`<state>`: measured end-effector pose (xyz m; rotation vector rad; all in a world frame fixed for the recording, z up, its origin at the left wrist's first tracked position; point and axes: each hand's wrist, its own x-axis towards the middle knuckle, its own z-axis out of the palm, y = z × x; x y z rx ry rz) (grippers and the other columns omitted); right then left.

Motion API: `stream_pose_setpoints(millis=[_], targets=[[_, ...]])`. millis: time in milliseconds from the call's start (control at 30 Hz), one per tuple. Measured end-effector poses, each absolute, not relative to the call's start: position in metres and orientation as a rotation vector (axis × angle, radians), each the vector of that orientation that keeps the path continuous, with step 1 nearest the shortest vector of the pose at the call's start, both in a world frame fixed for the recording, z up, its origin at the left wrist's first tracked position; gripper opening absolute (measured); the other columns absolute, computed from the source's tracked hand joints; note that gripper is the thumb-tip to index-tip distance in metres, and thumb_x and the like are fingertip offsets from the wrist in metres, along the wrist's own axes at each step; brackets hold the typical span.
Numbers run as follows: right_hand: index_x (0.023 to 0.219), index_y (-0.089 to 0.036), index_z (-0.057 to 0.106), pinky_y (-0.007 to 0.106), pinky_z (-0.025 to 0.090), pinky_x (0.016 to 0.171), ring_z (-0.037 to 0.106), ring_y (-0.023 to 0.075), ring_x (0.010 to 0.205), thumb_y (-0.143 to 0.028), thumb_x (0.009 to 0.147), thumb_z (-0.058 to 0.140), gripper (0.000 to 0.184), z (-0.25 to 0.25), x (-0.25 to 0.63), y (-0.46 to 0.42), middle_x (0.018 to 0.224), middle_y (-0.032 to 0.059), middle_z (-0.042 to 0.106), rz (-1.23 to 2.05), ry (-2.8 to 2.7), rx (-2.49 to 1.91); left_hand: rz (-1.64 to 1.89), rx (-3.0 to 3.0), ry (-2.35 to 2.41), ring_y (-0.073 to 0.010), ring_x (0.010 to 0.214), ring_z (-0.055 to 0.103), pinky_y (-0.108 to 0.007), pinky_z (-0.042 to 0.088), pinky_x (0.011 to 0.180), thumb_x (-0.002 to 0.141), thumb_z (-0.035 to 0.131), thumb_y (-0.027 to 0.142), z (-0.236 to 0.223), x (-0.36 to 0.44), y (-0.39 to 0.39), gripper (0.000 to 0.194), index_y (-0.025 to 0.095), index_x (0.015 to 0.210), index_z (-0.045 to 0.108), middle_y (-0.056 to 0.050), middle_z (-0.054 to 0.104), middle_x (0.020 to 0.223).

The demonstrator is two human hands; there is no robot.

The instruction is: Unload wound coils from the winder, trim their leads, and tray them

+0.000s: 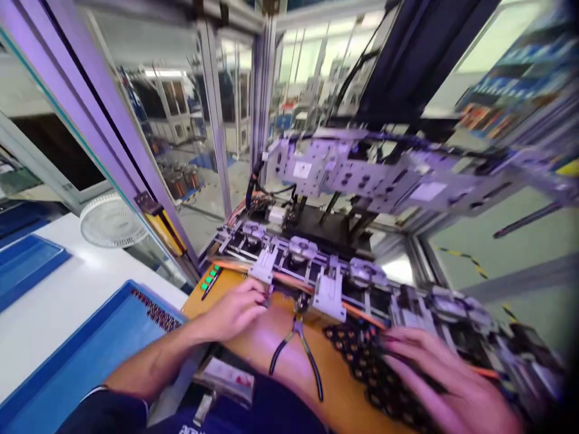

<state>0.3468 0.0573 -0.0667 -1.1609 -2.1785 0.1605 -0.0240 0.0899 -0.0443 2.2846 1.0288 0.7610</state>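
My left hand point(236, 310) rests at the front edge of the machine fixture, beside a metal block point(263, 265). Its fingers are bent together; a small dark thing may be at the tips, too small to name. My right hand point(441, 374) is over a black tray with rows of round holes or parts point(368, 367). Thumb and fingertips close together at the tray's far edge, and what they hold is blurred. Between the hands lie pliers point(297, 343) with spread black handles, jaws toward the fixture, on the orange-brown work surface point(253, 340).
A row of round metal fixtures point(302, 248) runs along the rail behind the hands. Above it hangs a metal plate assembly point(353, 175). Green buttons point(210, 278) sit at the surface's left end. A blue tray point(108, 337) with small dark parts and a white fan point(113, 222) stand left.
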Motion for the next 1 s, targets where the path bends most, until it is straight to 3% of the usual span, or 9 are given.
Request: stream_pose_setpoints(millis=[100, 167, 267, 367, 467, 567, 700, 867, 1000], targets=[[0.095, -0.02, 0.065, 0.024, 0.055, 0.068, 0.065, 0.0166, 0.084, -0.02, 0.095, 0.05, 0.015, -0.102, 0.254, 0.035, 0.094, 0.0089, 0.064, 0.384, -2.344, -1.0, 0.53, 2.282, 1.25, -0.0179, 0.088, 0.063, -0.029, 0.052, 0.08, 0.095, 0.049, 0.023, -0.103, -0.08, 0.059, 0.02, 0.016, 0.09, 0.067, -0.008, 0.065, 0.093], [0.09, -0.02, 0.066, 0.026, 0.055, 0.071, 0.064, 0.0163, 0.082, -0.016, 0.093, 0.053, 0.013, -0.133, 0.2, 0.034, 0.09, 0.0069, 0.065, 0.462, -2.387, -1.003, 0.451, 2.279, 1.292, -0.0202, 0.083, 0.063, -0.033, 0.053, 0.076, 0.092, 0.054, 0.024, -0.137, -0.097, 0.048, 0.017, 0.015, 0.088, 0.068, -0.009, 0.066, 0.087], [0.084, -0.017, 0.065, 0.027, 0.055, 0.071, 0.063, 0.0145, 0.078, -0.016, 0.091, 0.06, 0.008, -0.173, 0.143, 0.043, 0.083, 0.0034, 0.064, 0.471, -2.426, -0.97, 0.408, 2.318, 1.334, -0.0229, 0.085, 0.063, -0.038, 0.053, 0.078, 0.09, 0.058, 0.025, -0.171, -0.1, 0.045, 0.013, 0.016, 0.089, 0.068, -0.009, 0.068, 0.09], [0.095, -0.014, 0.063, 0.033, 0.055, 0.077, 0.062, 0.0153, 0.086, -0.021, 0.094, 0.058, 0.009, -0.186, 0.123, 0.045, 0.093, 0.0036, 0.064, 0.385, -2.409, -1.024, 0.458, 2.357, 1.374, -0.0234, 0.092, 0.063, -0.04, 0.052, 0.084, 0.09, 0.058, 0.025, -0.188, -0.091, 0.05, 0.012, 0.017, 0.092, 0.066, -0.01, 0.068, 0.097], [0.102, -0.015, 0.063, 0.035, 0.053, 0.083, 0.061, 0.0174, 0.094, -0.02, 0.094, 0.056, 0.012, -0.18, 0.147, 0.032, 0.103, 0.0058, 0.064, 0.289, -2.345, -1.14, 0.561, 2.376, 1.395, -0.0232, 0.098, 0.061, -0.041, 0.052, 0.088, 0.092, 0.055, 0.024, -0.196, -0.084, 0.055, 0.011, 0.017, 0.094, 0.064, -0.01, 0.067, 0.101], [0.101, -0.017, 0.066, 0.037, 0.052, 0.084, 0.061, 0.0198, 0.093, -0.017, 0.094, 0.053, 0.015, -0.176, 0.205, 0.008, 0.1, 0.0083, 0.065, 0.158, -2.213, -1.349, 0.652, 2.385, 1.389, -0.0235, 0.099, 0.061, -0.042, 0.053, 0.088, 0.092, 0.055, 0.024, -0.203, -0.08, 0.06, 0.01, 0.018, 0.093, 0.062, -0.01, 0.067, 0.1], [0.104, -0.014, 0.067, 0.049, 0.052, 0.083, 0.059, 0.0288, 0.095, -0.022, 0.093, 0.051, 0.021, -0.184, 0.286, -0.018, 0.101, 0.0163, 0.063, -0.052, -1.989, -1.661, 0.699, 2.406, 1.376, -0.0236, 0.098, 0.062, -0.043, 0.054, 0.088, 0.09, 0.058, 0.024, -0.202, -0.077, 0.063, 0.007, 0.018, 0.093, 0.061, -0.009, 0.067, 0.1], [0.098, -0.015, 0.069, 0.055, 0.046, 0.098, 0.049, 0.0348, 0.12, -0.022, 0.089, 0.056, 0.017, -0.202, 0.319, -0.017, 0.126, 0.0183, 0.055, -0.041, -1.904, -1.795, 0.75, 2.443, 1.424, -0.0263, 0.108, 0.06, -0.046, 0.052, 0.093, 0.087, 0.063, 0.027, -0.173, -0.08, 0.056, 0.015, 0.018, 0.099, 0.06, -0.012, 0.062, 0.113], [0.09, -0.015, 0.07, 0.062, 0.041, 0.099, 0.046, 0.0383, 0.124, -0.017, 0.089, 0.055, 0.015, -0.206, 0.311, -0.007, 0.125, 0.0183, 0.057, 0.028, -1.827, -1.787, 0.878, 2.383, 1.422, -0.0239, 0.109, 0.061, -0.042, 0.051, 0.095, 0.086, 0.065, 0.023, -0.139, -0.074, 0.05, 0.018, 0.018, 0.102, 0.061, -0.011, 0.062, 0.114]])
